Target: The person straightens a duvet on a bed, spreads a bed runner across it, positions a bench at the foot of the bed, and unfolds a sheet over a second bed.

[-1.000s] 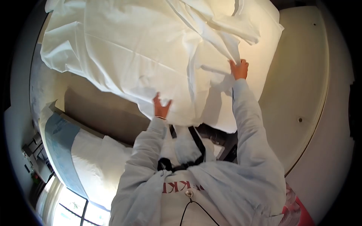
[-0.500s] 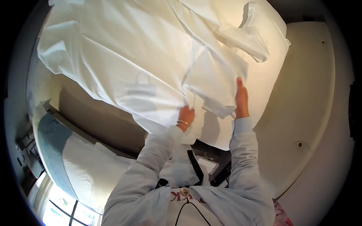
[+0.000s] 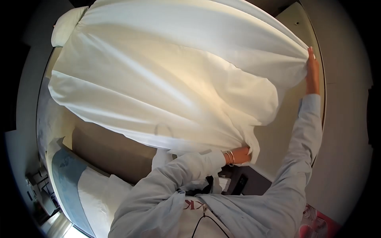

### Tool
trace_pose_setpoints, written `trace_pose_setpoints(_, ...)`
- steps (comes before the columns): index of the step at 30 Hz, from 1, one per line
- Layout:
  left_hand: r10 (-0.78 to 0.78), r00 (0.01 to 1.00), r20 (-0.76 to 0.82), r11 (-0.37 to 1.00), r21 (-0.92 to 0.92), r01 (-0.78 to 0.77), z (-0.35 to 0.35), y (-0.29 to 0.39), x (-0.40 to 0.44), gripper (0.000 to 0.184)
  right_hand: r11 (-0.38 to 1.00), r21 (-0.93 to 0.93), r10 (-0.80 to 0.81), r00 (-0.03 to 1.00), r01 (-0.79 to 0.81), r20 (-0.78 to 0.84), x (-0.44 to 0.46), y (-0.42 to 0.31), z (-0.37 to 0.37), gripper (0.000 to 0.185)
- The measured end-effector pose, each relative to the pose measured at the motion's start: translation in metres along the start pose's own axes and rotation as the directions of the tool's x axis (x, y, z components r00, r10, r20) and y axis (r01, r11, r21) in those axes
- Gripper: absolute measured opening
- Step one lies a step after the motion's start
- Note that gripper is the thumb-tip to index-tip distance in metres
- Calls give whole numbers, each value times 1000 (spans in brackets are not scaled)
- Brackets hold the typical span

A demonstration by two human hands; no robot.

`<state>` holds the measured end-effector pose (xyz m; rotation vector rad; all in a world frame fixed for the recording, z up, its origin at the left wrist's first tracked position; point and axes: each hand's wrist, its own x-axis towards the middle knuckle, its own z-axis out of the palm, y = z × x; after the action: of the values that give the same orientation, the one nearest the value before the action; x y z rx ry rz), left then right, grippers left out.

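Note:
A large white sheet (image 3: 158, 75) billows across the upper middle of the view, with long folds running toward my hands. My left hand (image 3: 240, 156) is closed on its near edge, close to my body, where the cloth bunches up; two thin bracelets circle the wrist. Stretched far out to the right, my right hand (image 3: 312, 71) grips another part of the sheet's edge and pulls the fabric taut. Beneath the cloth on the right, a pale flat surface like a mattress (image 3: 274, 154) shows. The sheet hides most of what lies under it.
A white pillow (image 3: 67, 27) sits at the upper left. At the lower left is white bedding (image 3: 99, 194) beside a blue cloth band (image 3: 67, 174). A dark phone-like object (image 3: 239, 184) lies near my waist. Something red and patterned (image 3: 317, 222) shows at lower right.
My right hand has swung outward, up and to the right, with the sheet's edge. My left hand has shifted right and lower. The crumpled sheet has opened out and billows.

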<state>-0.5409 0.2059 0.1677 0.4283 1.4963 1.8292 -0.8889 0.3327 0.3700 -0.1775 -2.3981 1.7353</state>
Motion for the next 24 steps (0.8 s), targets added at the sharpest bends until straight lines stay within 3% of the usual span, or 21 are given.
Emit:
trace_pose_setpoints(2, 17, 992, 121, 990, 139, -34, -10, 0, -5, 34, 998, -64, 21, 999, -23, -31, 24, 35, -12, 48)
trace_pose_setpoints(4, 156, 983, 101, 954, 244, -177, 2, -42, -6, 45, 982, -144, -144, 975, 120, -170, 41, 86, -7, 46)
trace_pose_setpoints(5, 147, 987, 66, 959, 233, -159, 1, -52, -12, 45, 987, -121, -126, 983, 110, -134, 48, 119, -10, 46)
trace_pose_setpoints(6, 6, 998, 67, 979, 204, -20, -2, -62, -22, 51, 991, -98, -104, 990, 95, -93, 52, 152, -10, 45)
trace_pose_setpoints(7, -133, 988, 78, 978, 171, 118, -4, -71, -31, 57, 983, -162, -109, 989, 91, -102, 48, 179, -5, 42)
trace_pose_setpoints(8, -146, 988, 51, 979, 150, 137, -8, -83, -37, 57, 970, -226, -116, 987, 89, -113, 43, 204, -1, 39)
trace_pose_setpoints(10, -297, 952, 80, 954, 76, 291, -20, -111, -54, 64, 883, -407, 201, 972, -233, -121, 53, 260, -15, 31)
trace_pose_setpoints(11, -234, 971, 46, 962, 153, 224, -27, -125, -63, 63, 905, -335, 239, 965, -262, -108, 48, 279, -19, 27)
trace_pose_setpoints(12, -247, 969, 23, 967, 72, 245, -38, -131, -76, 59, 921, -263, 273, 958, -288, -94, 42, 289, -19, 23)
trace_pose_setpoints(13, -259, 966, 2, 966, -10, 259, -53, -136, -91, 55, 920, -267, 277, 958, -287, -75, 29, 284, -14, 23)
trace_pose_setpoints(14, -151, 985, -80, 988, 28, 154, -69, -150, -103, 46, 901, -389, 174, 982, -191, -81, 13, 277, -6, 20)
trace_pose_setpoints(15, -165, 973, -158, 968, -216, 129, -92, -147, -126, 40, 859, -503, 68, 995, -97, -76, 1, 270, 4, 18)
trace_pose_setpoints(16, -125, 959, -253, 954, -297, 46, -111, -178, -141, 39, 860, -501, 74, 995, -98, -68, 1, 279, 10, 18)
trace_pose_setpoints(17, -155, 942, -299, 872, -490, -12, -139, -164, -174, 42, 907, -421, 44, 999, -27, 30, 8, 305, 7, 18)
trace_pose_setpoints(18, 15, 938, -346, 683, -682, -262, -164, -217, -193, 43, 941, -335, 6, 993, 33, 114, 8, 318, 3, 18)
trace_pose_setpoints(19, 69, 904, -422, 587, -715, -379, -191, -214, -225, 44, 935, -350, -5, 987, 61, 158, -23, 285, 23, 18)
trace_pose_setpoints(20, 14, 756, -655, 868, -367, -334, -200, -147, -267, 39, 924, -371, -12, 980, 87, 200, -71, 235, 63, 19)
trace_pose_setpoints(21, -131, 646, -752, 885, -382, -265, -210, -135, -290, 31, 911, -338, -123, 938, 236, 325, -95, 226, 84, 19)
trace_pose_setpoints(22, -263, 501, -824, 893, -405, -197, -211, -129, -302, 25, 937, -336, 40, 928, 94, 370, -142, 176, 122, 17)
trace_pose_setpoints(23, -269, 507, -819, 888, -414, -198, -200, -117, -306, 25, 952, -283, 38, 872, 116, 487, -175, 147, 147, 14)
trace_pose_setpoints(24, -175, 590, -788, 883, -391, -260, -193, -105, -315, 18, 969, -203, 6, 811, 140, 586, -200, 133, 169, 12)
